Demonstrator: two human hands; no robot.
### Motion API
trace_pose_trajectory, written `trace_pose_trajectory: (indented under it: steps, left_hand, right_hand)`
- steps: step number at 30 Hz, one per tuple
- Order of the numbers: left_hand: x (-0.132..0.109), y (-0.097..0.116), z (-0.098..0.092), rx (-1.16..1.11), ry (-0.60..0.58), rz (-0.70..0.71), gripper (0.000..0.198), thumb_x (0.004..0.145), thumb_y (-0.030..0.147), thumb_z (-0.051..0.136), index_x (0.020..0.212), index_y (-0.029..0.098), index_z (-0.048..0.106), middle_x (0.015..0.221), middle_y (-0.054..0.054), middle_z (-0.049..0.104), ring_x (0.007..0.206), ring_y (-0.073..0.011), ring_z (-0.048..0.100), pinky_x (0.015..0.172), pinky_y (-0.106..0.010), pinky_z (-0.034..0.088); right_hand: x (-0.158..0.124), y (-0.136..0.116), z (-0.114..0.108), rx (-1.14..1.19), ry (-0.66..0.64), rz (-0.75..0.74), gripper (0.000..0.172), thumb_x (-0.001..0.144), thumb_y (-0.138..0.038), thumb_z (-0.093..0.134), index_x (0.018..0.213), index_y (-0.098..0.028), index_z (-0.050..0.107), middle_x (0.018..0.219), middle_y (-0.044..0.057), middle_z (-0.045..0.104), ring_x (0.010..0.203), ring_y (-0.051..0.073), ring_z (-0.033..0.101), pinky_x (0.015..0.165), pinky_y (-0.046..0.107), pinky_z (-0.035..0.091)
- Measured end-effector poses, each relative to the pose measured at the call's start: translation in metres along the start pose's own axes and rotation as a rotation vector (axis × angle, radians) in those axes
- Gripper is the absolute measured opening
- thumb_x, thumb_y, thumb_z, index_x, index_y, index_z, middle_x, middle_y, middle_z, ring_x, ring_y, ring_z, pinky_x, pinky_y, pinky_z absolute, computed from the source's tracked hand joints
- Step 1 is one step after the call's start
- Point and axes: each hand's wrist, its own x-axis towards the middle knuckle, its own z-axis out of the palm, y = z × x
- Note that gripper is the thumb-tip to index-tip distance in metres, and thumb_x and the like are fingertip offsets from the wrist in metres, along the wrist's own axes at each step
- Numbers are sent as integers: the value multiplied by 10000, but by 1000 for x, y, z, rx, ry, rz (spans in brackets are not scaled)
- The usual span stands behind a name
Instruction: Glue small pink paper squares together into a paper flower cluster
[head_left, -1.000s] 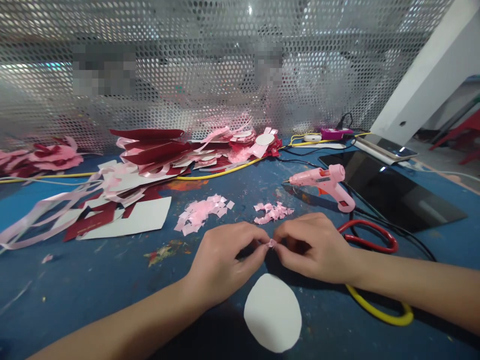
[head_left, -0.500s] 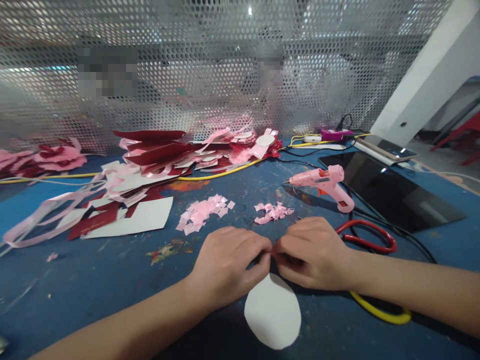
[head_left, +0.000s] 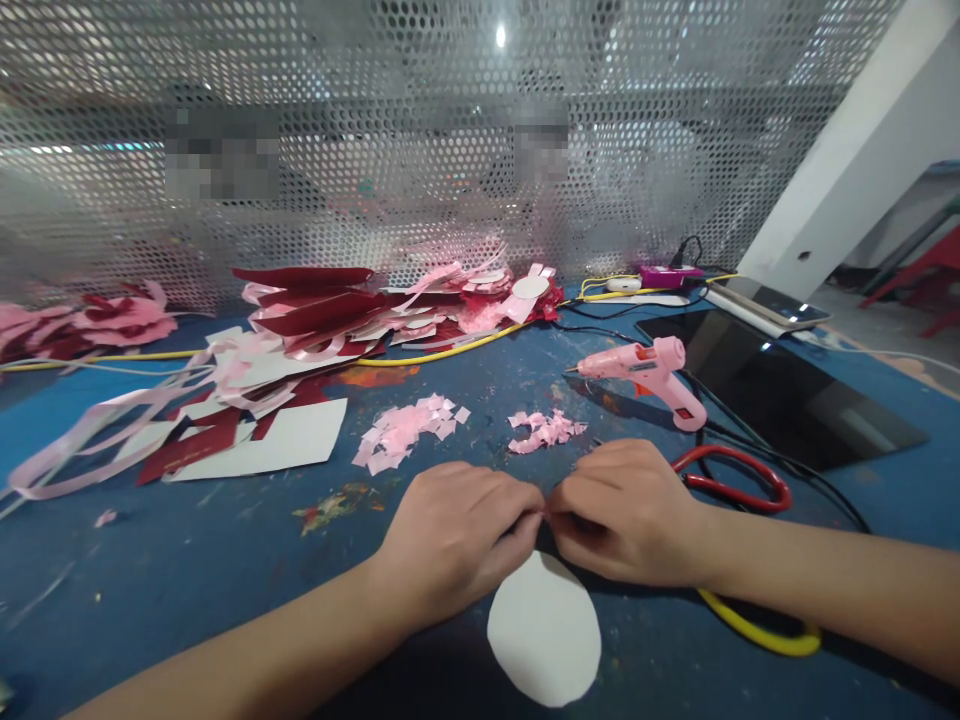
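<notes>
My left hand (head_left: 457,535) and my right hand (head_left: 626,510) meet fingertip to fingertip low in the middle of the blue table (head_left: 187,570). Both are closed in a pinch on a tiny pink paper piece (head_left: 545,513), which is almost hidden between the fingers. Just below them lies a white oval paper cutout (head_left: 545,632). Beyond the hands sit two small piles of pink paper squares (head_left: 409,428), and a smaller pink scrap pile (head_left: 546,430). A pink glue gun (head_left: 649,375) rests to the right, behind my right hand.
Red-handled scissors (head_left: 739,480) and a yellow cable (head_left: 757,625) lie by my right forearm. A black tablet (head_left: 795,395) and phone (head_left: 769,303) are at right. Red and pink paper scraps and ribbon (head_left: 300,320) pile up at back left before a perforated metal screen (head_left: 420,150).
Both hands sank slightly toward the table and closed tighter together; the pink piece, visible between the fingertips a second ago, is now nearly covered.
</notes>
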Motion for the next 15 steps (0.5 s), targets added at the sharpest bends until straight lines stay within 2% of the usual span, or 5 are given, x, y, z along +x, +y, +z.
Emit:
trace_pose_trajectory:
  steps: [7,15]
  left_hand:
    - [2,-4,-3,1,-114,50,210,902,220,422,796,180,598,675,-1,661,600,-144,598,550,-248,432]
    - [0,-7,-3,-3,-82,125,236,919,193,394,812,160,602,710,-14,672,647,-154,615,602,-262,498]
  right_hand:
    - [-2,0,2,-39,35,-12,237,807,-238,525,581,-184,564,479,-32,484,459,98,389,489,277,241]
    - [-1,1,-1,-78,56,-46,244,823,-205,517,580,-186,530,474,-38,448,463,97,345,485,278,207]
